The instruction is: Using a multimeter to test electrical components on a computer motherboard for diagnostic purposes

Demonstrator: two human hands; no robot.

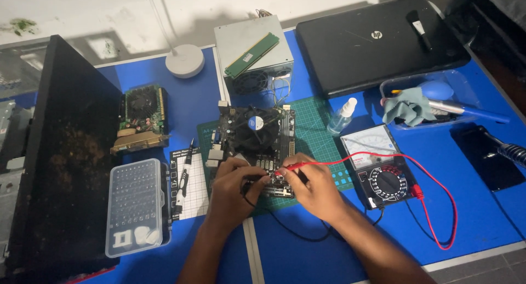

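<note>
From the head camera, the right hand (312, 188) has its fingers pinched together on a red probe (290, 167), tip down on the circuit board (255, 147). The left hand (233, 188) curls its fingers shut around a black probe, mostly hidden. The board, dark with a round fan, lies on a green mat (318, 144) on the blue worktop (471, 207). The red wire (438, 191) runs to the meter (381, 166). The contact points are hidden under the fingers.

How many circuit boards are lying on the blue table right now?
3: a motherboard on the green mat under both hands, a graphics card to its left, and a green memory stick on the grey power supply. Others may be hidden.
</note>
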